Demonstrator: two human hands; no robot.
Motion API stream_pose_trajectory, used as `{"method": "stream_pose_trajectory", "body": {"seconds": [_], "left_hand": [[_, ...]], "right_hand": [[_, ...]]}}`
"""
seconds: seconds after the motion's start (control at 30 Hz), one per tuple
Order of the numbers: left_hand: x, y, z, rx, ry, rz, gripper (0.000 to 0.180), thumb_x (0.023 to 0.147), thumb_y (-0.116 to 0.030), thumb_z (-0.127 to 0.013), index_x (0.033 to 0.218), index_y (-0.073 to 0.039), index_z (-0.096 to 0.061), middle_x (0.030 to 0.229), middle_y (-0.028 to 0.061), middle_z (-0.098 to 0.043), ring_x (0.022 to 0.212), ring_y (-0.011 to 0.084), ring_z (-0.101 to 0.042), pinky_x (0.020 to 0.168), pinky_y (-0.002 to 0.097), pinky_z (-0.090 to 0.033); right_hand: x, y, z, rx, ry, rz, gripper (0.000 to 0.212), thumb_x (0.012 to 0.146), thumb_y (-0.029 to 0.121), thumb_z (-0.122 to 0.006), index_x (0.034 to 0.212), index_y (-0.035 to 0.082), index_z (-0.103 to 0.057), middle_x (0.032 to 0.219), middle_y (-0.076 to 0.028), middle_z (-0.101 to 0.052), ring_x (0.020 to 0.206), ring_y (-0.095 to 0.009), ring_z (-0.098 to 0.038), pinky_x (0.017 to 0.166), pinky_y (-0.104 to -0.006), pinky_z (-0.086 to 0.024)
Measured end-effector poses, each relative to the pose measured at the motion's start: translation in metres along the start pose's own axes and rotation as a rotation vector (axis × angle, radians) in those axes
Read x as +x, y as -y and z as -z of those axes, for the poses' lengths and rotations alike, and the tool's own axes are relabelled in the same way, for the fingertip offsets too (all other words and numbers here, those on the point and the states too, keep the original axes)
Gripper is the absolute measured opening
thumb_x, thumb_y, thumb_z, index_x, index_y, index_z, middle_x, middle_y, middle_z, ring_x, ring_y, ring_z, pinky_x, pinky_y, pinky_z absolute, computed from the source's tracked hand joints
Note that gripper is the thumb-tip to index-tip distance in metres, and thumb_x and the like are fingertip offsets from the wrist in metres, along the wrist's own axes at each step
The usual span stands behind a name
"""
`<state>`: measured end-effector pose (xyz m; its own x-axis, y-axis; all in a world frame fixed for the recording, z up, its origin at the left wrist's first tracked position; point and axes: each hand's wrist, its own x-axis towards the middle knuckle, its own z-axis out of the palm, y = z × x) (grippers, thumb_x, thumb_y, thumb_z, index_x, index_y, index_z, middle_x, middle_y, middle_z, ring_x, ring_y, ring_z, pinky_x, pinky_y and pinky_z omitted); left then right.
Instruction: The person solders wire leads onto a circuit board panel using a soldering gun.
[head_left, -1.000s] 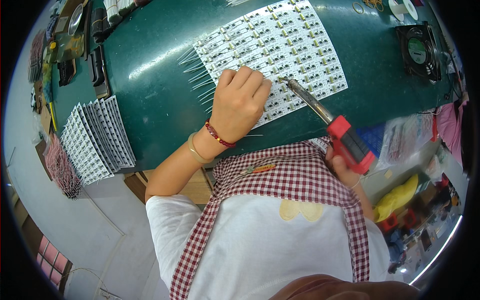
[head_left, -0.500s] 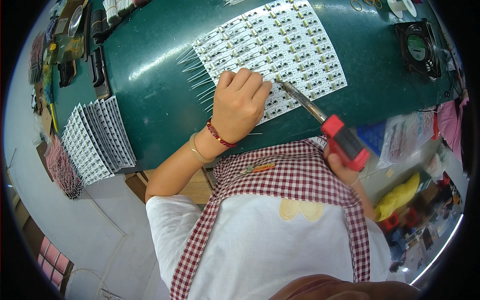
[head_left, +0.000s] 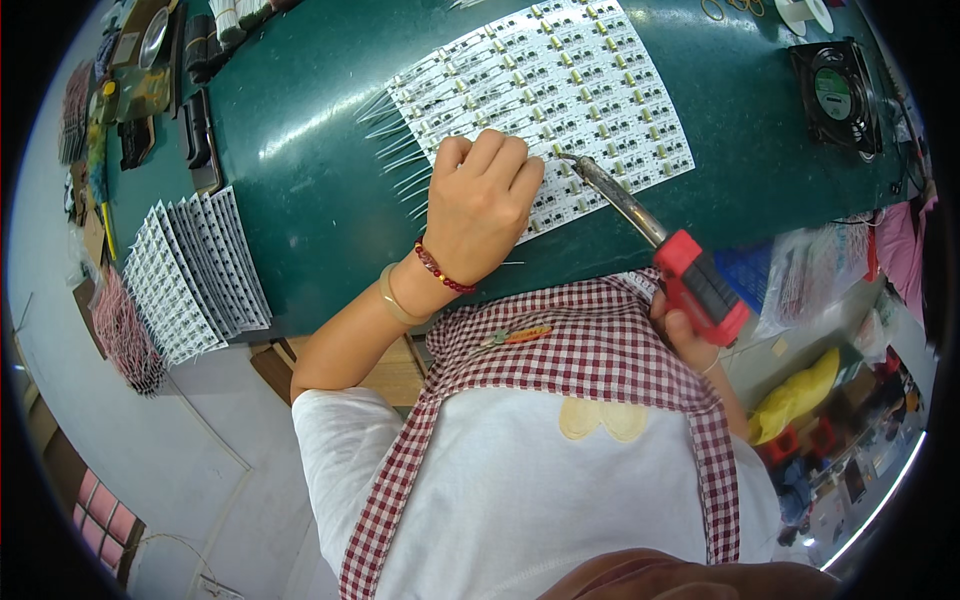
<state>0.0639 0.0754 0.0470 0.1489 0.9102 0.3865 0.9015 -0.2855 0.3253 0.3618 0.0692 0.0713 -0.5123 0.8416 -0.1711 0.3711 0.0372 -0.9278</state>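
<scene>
A white sheet of small circuit boards [head_left: 600,110] lies on the green table, its parts set in rows. Thin white wires [head_left: 400,165] run along it and stick out past its left edge. My left hand [head_left: 485,195] rests over the sheet's near part with fingers curled together; the fingertips are hidden, so what they pinch does not show. My right hand [head_left: 690,340] grips the red and black handle of a soldering iron [head_left: 700,285]. The iron's bent tip is over the sheet, just right of my left fingers; whether it touches I cannot tell.
A stack of similar board sheets [head_left: 195,275] stands at the left table edge, beside a bundle of reddish wires [head_left: 125,330]. At the far right are a black fan [head_left: 835,95] and a white spool [head_left: 803,14]. A loose wire piece lies near my left wrist.
The soldering iron has shifted slightly right, its tip drawing a little away from my left fingers. My left hand has stayed nearly in place.
</scene>
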Motion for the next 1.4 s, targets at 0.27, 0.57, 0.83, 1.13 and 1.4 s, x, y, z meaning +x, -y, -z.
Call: {"method": "stream_pose_trajectory", "body": {"seconds": [0.27, 0.57, 0.83, 1.13, 1.4], "left_hand": [[-0.029, -0.027, 0.049, -0.211, 0.312, 0.164, 0.018, 0.068, -0.004, -0.071, 0.081, -0.009, -0.059, 0.08, 0.0036, -0.053, 0.076, 0.023, -0.051, 0.068, 0.0337, -0.039], [-0.063, -0.039, 0.039, -0.151, 0.342, 0.307, 0.019, 0.069, -0.005, -0.07, 0.082, -0.008, -0.057, 0.084, 0.0045, -0.053, 0.08, 0.0234, -0.051, 0.067, 0.0345, -0.04], [-0.017, -0.024, 0.014, -0.263, 0.029, 0.188, 0.016, 0.071, -0.001, -0.071, 0.082, -0.005, -0.061, 0.076, 0.0067, -0.056, 0.073, 0.0255, -0.054, 0.066, 0.0361, -0.043], [-0.01, -0.003, -0.013, -0.147, -0.046, 0.113, 0.01, 0.071, -0.003, -0.063, 0.08, -0.006, -0.06, 0.075, 0.0067, -0.049, 0.072, 0.0236, -0.05, 0.066, 0.0341, -0.04], [-0.009, -0.003, -0.015, -0.164, -0.077, 0.12, 0.01, 0.069, -0.002, -0.062, 0.079, -0.005, -0.059, 0.074, 0.0074, -0.048, 0.071, 0.024, -0.05, 0.066, 0.0346, -0.041]], "right_hand": [[-0.005, 0.007, 0.001, 0.367, -0.093, -0.191, 0.053, 0.088, 0.041, -0.063, 0.118, -0.001, -0.051, 0.073, -0.005, -0.058, 0.058, -0.011, -0.052, 0.053, -0.0242, -0.043], [0.01, 0.007, 0.002, 0.423, -0.111, -0.082, 0.058, 0.091, 0.043, -0.057, 0.129, 0.002, -0.045, 0.066, -0.004, -0.051, 0.054, -0.01, -0.046, 0.049, -0.0238, -0.038], [0.003, 0.006, 0.0, 0.44, -0.027, -0.115, 0.05, 0.091, 0.034, -0.06, 0.126, 0.001, -0.046, 0.073, -0.006, -0.055, 0.058, -0.011, -0.048, 0.053, -0.0248, -0.041], [0.003, 0.0, -0.003, 0.344, 0.116, -0.228, 0.021, 0.091, 0.023, -0.061, 0.09, 0.003, -0.061, 0.079, -0.002, -0.059, 0.075, -0.012, -0.056, 0.069, -0.028, -0.045], [0.003, -0.013, -0.007, 0.006, 0.004, 0.02, 0.019, 0.081, 0.017, -0.068, 0.094, 0.003, -0.067, 0.082, -0.009, -0.065, 0.07, -0.022, -0.064, 0.062, -0.0316, -0.049]]}}
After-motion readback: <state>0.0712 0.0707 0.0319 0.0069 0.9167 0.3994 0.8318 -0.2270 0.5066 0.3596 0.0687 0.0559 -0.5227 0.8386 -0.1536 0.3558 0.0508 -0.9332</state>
